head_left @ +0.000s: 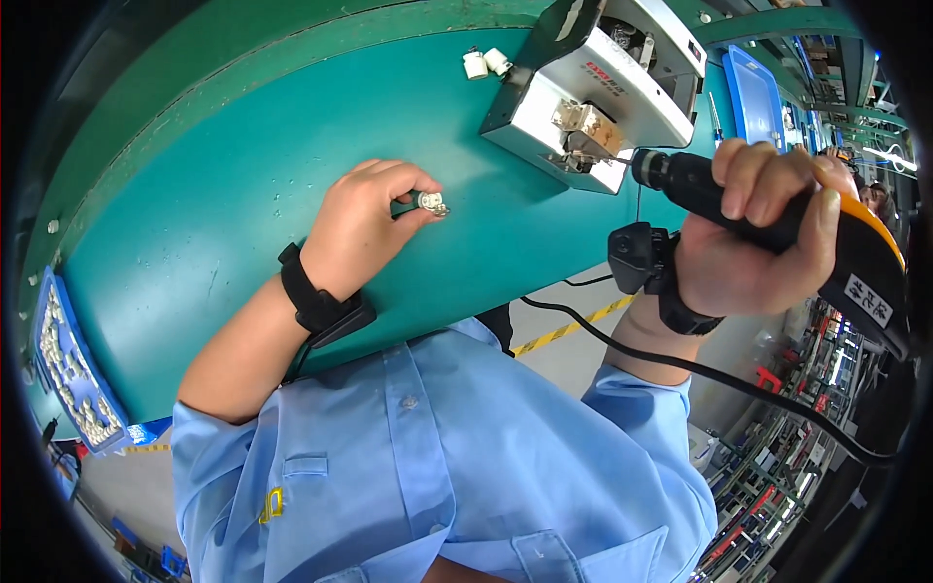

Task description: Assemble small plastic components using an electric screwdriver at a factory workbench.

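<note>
Over the green mat, my left hand (pixel 362 225) pinches a small white part with metal on it (pixel 432 203) between thumb and fingertips; its exact kind is too small to tell. My right hand (pixel 758 228) is wrapped round a black electric screwdriver (pixel 692 183), held level with its bit pointing left. The bit's tip reaches the front opening of a silver and black screw feeder (pixel 607 83) at the far right of the table. I cannot tell whether a screw sits on the tip. Both wrists wear black straps, the right one with a small black box (pixel 637 255).
Two white cylindrical parts (pixel 486 63) lie left of the screw feeder. A blue tray (pixel 73 364) of many small white parts stands at the left edge. Another blue tray (pixel 753 102) is at the far right. A black cable (pixel 719 372) crosses below my right arm.
</note>
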The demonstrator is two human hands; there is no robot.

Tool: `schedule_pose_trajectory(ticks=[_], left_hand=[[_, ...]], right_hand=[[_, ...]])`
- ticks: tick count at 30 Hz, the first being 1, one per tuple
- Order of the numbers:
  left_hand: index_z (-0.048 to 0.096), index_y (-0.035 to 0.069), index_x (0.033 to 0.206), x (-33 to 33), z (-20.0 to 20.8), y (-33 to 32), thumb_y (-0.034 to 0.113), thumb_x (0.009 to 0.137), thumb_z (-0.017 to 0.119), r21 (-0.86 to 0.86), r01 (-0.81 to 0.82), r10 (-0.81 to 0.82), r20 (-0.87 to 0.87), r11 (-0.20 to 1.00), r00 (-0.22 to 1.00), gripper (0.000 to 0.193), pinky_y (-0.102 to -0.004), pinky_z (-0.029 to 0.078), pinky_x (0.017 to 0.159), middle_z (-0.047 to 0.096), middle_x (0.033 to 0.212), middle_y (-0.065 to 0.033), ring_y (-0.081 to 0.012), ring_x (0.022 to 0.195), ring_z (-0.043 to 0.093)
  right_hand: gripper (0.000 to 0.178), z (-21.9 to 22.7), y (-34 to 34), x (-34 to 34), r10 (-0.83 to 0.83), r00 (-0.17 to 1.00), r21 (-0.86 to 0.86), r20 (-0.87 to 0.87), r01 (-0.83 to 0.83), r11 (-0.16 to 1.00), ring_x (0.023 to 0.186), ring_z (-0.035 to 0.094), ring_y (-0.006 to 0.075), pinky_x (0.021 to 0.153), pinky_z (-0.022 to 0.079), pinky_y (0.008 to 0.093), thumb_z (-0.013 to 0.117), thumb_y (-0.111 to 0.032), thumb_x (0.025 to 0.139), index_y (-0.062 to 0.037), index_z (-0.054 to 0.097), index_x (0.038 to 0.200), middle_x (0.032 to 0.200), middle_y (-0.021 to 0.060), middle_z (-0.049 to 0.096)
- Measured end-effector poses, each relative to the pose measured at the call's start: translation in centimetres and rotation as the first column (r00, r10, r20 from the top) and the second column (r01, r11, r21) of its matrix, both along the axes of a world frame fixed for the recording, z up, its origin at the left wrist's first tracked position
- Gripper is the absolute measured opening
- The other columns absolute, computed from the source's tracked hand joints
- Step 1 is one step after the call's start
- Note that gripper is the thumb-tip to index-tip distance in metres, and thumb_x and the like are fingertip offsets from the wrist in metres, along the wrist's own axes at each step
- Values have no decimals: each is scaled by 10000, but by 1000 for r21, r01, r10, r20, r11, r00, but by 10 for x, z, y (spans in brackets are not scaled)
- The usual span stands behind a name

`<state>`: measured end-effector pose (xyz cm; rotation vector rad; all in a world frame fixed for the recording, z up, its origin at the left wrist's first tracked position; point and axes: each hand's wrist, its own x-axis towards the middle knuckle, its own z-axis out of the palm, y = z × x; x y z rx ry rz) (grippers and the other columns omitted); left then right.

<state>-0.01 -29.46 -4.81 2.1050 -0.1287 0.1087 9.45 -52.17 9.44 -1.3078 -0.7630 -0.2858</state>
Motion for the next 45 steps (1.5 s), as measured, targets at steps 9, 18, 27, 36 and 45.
schedule_pose_trajectory(ticks=[9,18,27,36,45], left_hand=[[677,59,882,-1,3,-1,38,721,759,-14,-23,22,-58,1000,998,182,-352,496,662,671,830,-68,-248,757,609],[684,69,886,-1,-6,3,73,734,758,0,-25,25,-57,1000,998,169,-358,501,668,676,835,-68,-246,761,614],[678,89,906,-1,-8,3,112,741,756,-23,-2,2,-2,1000,1000,184,-379,495,682,659,793,-66,-251,772,617],[674,75,944,-4,-9,5,60,740,752,-16,27,-27,24,1000,999,218,-346,498,676,670,841,-59,-219,732,611],[658,73,899,-2,-6,6,90,756,735,-21,22,-22,4,1000,1000,164,-403,492,715,663,829,-79,-292,831,617]], right_hand=[[189,-7,4,15,257,966,-81,11,-255,963,500,381,116,547,345,292,420,-195,953,-72,546,1022,599,-8,400],[166,-12,11,78,269,813,128,-516,-238,963,531,355,82,618,342,274,476,-142,934,-12,536,1018,613,-23,392],[235,-25,64,-16,365,861,170,-355,-324,931,527,367,105,598,341,294,433,-191,944,-10,521,1064,615,-3,399],[238,-37,87,-32,182,922,-91,-342,-226,970,500,382,126,544,354,312,426,-179,924,-6,462,1085,581,16,398],[207,-40,98,-34,124,946,-202,-301,-190,961,474,389,127,523,367,317,467,-162,904,-11,453,1046,567,20,407]])
